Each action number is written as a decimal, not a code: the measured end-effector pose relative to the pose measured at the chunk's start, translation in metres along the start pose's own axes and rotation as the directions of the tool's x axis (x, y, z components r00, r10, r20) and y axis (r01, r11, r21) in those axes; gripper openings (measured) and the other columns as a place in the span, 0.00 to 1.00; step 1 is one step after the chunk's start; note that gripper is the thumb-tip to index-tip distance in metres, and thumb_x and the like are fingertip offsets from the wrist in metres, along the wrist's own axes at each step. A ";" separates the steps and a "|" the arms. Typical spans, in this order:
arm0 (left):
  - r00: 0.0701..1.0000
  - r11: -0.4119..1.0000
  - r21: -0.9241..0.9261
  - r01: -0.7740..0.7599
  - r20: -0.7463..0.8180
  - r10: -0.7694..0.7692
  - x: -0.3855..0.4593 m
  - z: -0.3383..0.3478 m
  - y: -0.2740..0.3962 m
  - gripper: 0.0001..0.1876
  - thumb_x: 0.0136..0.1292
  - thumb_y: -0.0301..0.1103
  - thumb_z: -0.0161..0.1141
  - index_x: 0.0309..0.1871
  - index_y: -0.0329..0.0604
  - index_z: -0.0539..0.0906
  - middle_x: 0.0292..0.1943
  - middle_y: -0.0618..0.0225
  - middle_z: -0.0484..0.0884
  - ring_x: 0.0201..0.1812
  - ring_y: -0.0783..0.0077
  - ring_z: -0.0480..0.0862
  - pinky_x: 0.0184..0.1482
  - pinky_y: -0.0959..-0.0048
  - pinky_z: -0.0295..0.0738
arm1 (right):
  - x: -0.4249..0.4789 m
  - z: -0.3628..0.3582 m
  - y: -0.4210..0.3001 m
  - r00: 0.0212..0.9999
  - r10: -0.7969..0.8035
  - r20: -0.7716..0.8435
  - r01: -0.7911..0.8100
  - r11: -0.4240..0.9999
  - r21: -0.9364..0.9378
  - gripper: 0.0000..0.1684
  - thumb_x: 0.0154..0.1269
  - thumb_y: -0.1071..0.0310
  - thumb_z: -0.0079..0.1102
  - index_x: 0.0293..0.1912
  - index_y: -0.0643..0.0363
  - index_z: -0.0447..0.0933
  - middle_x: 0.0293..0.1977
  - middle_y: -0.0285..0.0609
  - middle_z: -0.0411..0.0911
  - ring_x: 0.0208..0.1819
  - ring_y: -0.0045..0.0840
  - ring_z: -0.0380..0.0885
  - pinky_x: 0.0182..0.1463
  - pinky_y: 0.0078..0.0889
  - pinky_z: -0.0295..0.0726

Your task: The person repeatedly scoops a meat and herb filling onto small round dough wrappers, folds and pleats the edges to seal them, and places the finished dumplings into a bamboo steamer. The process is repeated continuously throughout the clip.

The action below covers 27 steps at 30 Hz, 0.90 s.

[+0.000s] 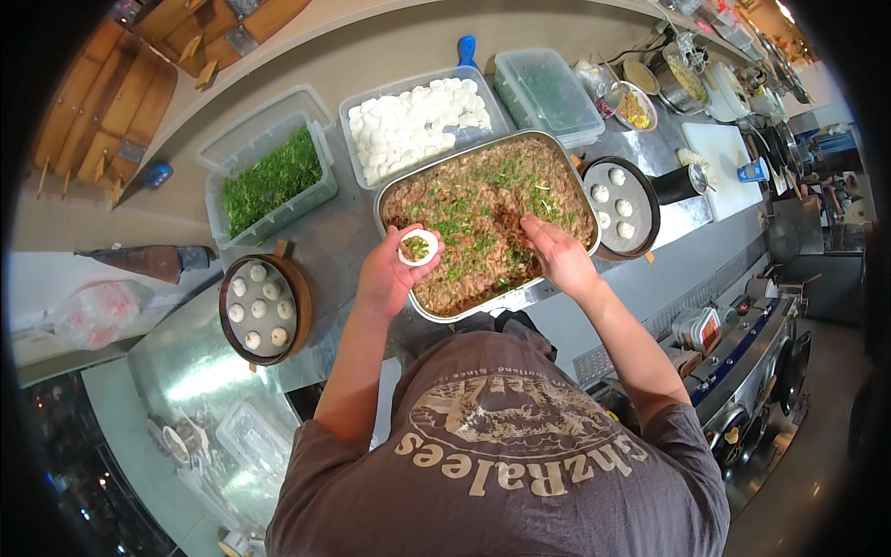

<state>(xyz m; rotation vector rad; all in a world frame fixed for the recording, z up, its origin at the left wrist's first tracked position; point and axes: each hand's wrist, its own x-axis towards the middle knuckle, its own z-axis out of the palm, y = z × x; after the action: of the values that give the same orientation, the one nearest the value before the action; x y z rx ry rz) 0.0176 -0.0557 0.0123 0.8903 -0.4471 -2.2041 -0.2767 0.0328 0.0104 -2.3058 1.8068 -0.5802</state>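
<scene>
In my left hand (pixel 385 280) lies a round white dough wrapper (pixel 433 244) with minced filling and green bits at its middle. It is held over the left side of a deep metal tray (pixel 487 304). Minced meat filling (pixel 452 244) mixed with chopped greens fills the tray. My right hand (pixel 564 259) reaches in from the right, its fingertips at a darker hollow in the meat. The right thumb and fingertips are partly hidden, so whether they pinch anything is unclear. Behind the tray, a clear plastic container (pixel 353 157) holds many white wrappers (pixel 404 129).
Filled dumplings sit in a round steamer (pixel 304 313) at left and another (pixel 654 216) at right. A tub (pixel 327 184) of chopped greens stands back left, a lidded container (pixel 550 90) back right. Farther right are a black cylindrical container (pixel 674 186), a white cutting board (pixel 727 157) and a stove (pixel 748 348).
</scene>
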 end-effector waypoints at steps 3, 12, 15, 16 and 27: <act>1.000 0.998 0.064 -0.026 0.017 0.024 0.002 -0.005 0.001 0.23 0.76 0.42 0.43 0.60 0.27 0.70 0.56 0.43 0.76 0.56 0.51 0.80 0.57 0.60 0.79 | 0.013 -0.002 0.007 1.000 -0.017 0.024 0.018 0.998 -0.052 0.25 0.62 0.74 0.54 0.60 0.62 0.69 0.57 0.51 0.75 0.55 0.41 0.77 0.56 0.36 0.79; 0.999 0.997 0.078 0.025 -0.043 -0.021 0.002 -0.003 -0.003 0.19 0.75 0.37 0.47 0.59 0.28 0.70 0.53 0.45 0.78 0.56 0.53 0.80 0.58 0.61 0.79 | -0.035 0.012 0.000 0.970 -0.120 0.212 0.142 0.985 -0.095 0.25 0.64 0.71 0.52 0.61 0.64 0.68 0.62 0.54 0.70 0.58 0.39 0.76 0.59 0.36 0.78; 1.000 0.980 0.198 -0.008 -0.023 0.013 0.004 -0.006 -0.008 0.18 0.74 0.34 0.49 0.59 0.29 0.70 0.52 0.47 0.79 0.55 0.54 0.81 0.58 0.61 0.78 | -0.048 0.001 -0.018 0.972 0.145 0.183 -0.183 0.960 0.211 0.20 0.72 0.66 0.49 0.59 0.65 0.70 0.57 0.52 0.75 0.52 0.37 0.80 0.54 0.36 0.81; 1.000 0.974 0.225 -0.014 -0.022 0.019 0.006 -0.005 -0.010 0.18 0.73 0.33 0.50 0.59 0.29 0.70 0.52 0.48 0.79 0.55 0.54 0.81 0.58 0.61 0.78 | -0.053 0.002 -0.016 0.945 0.290 0.151 -0.326 0.876 0.356 0.19 0.74 0.65 0.47 0.58 0.65 0.70 0.54 0.52 0.77 0.51 0.36 0.81 0.53 0.36 0.81; 0.995 0.848 0.522 -0.096 0.025 0.097 0.024 0.020 -0.068 0.31 0.62 0.32 0.68 0.64 0.31 0.68 0.43 0.62 0.82 0.39 0.77 0.81 0.39 0.79 0.76 | -0.032 -0.036 -0.038 0.603 0.674 0.426 -0.378 -0.228 0.897 0.20 0.77 0.58 0.41 0.49 0.65 0.73 0.40 0.52 0.82 0.42 0.32 0.84 0.45 0.30 0.84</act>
<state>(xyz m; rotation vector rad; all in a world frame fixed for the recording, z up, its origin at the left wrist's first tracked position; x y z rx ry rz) -0.0417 -0.0255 -0.0215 1.1185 -1.1055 -2.0126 -0.2633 0.0778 0.0502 -0.3237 1.3682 -1.3322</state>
